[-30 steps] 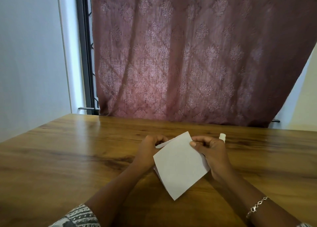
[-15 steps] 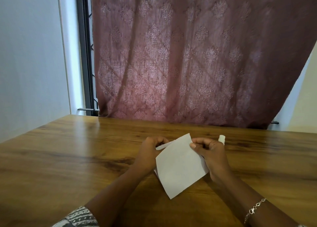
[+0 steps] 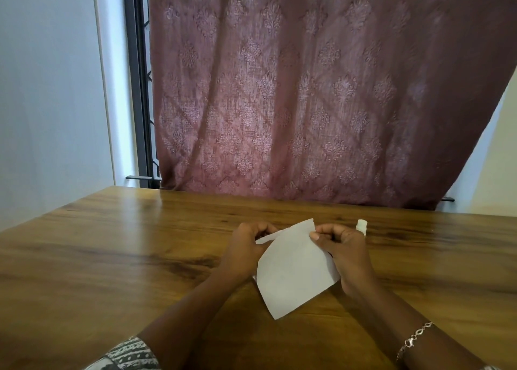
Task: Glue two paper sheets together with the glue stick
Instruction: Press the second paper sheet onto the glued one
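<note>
At counter (image 3: 112,257) centre, almost nothing has moved in the last second. Both hands keep their pose and the papers only tip a little. Likely still lining up or pressing the two sheets; no glue is visible. The left hand (image 3: 246,249) has its fingers curled, pinching the far edge of the lower sheet (image 3: 265,238), which shows only as a sliver. The top sheet (image 3: 293,274) is raised off the counter with its upper corner curling. The right hand (image 3: 347,253) pinches that corner, wrist low. The glue stick (image 3: 361,226) has its white tip just behind the right hand; cannot tell if it is held.
</note>
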